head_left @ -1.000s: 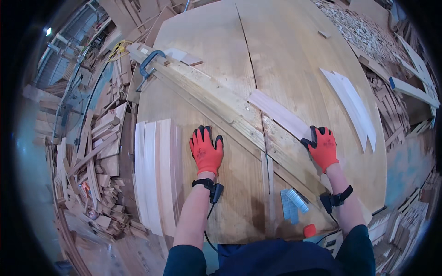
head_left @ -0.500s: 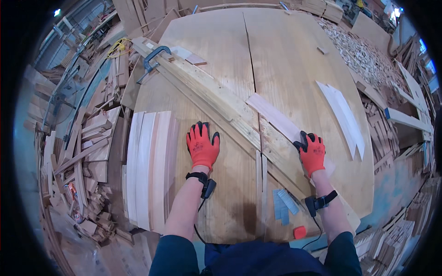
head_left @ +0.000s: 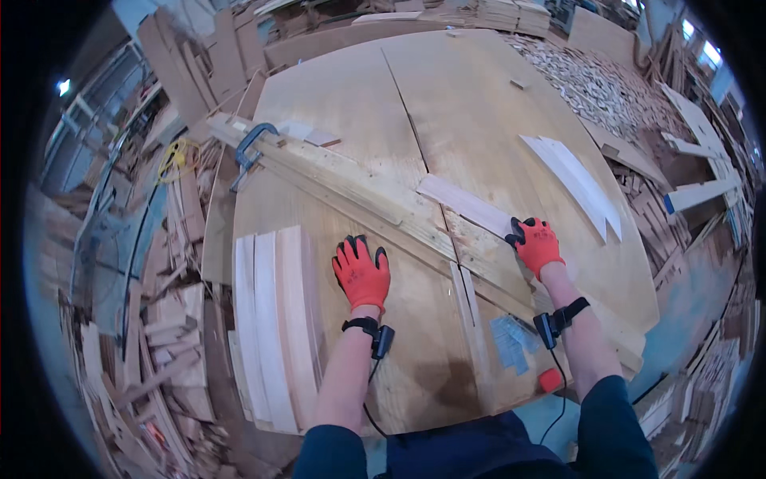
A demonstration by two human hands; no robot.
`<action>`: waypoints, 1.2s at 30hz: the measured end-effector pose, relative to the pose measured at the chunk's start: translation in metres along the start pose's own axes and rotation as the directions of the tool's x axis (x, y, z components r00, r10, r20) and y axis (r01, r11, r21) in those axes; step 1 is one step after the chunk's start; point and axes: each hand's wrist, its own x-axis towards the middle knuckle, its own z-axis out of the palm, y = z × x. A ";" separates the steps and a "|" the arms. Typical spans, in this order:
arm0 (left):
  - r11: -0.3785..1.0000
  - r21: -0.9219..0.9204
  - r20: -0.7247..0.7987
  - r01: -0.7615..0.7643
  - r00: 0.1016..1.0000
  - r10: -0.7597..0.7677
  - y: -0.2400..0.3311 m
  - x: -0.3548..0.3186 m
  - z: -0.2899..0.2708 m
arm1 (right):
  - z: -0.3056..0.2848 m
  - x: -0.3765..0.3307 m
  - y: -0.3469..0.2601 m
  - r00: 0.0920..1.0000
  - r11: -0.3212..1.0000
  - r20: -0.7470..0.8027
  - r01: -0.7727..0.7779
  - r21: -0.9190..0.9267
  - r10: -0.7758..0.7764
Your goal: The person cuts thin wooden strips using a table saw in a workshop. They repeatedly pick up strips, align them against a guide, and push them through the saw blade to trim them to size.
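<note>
My left hand, in a red glove with black fingertips, lies flat on the wooden tabletop, fingers spread and holding nothing. In my right hand, gloved alike, the fingers curl around the near right end of a pale wooden board. That board lies at a slant beside a long timber beam, which crosses the table diagonally. A blue C-clamp grips the beam's far left end. To the left of my left hand stand several pale boards side by side.
White pointed boards lie at the right. Near the front edge are grey-blue strips and a small red object. A thin slat lies between my arms. Scrap wood is heaped left of the table, and offcuts at the far right.
The view has tilted and shifted, so the table sits differently in the picture. My left hand stays spread on the table, and my right hand remains at the board's end.
</note>
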 end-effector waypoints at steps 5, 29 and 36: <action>1.000 0.017 -0.035 -0.009 0.999 0.010 0.003 -0.003 0.003 | 0.006 0.007 0.004 0.999 0.994 0.010 -0.033 -0.108 0.034; 0.997 -0.052 -0.108 -0.063 0.992 0.057 0.017 -0.021 -0.010 | -0.009 -0.013 0.018 0.998 0.999 -0.048 -0.048 -0.016 0.047; 0.999 -0.013 -0.052 -0.030 0.998 0.029 0.018 -0.058 -0.021 | -0.013 -0.048 0.029 0.999 0.999 -0.022 -0.038 0.006 0.038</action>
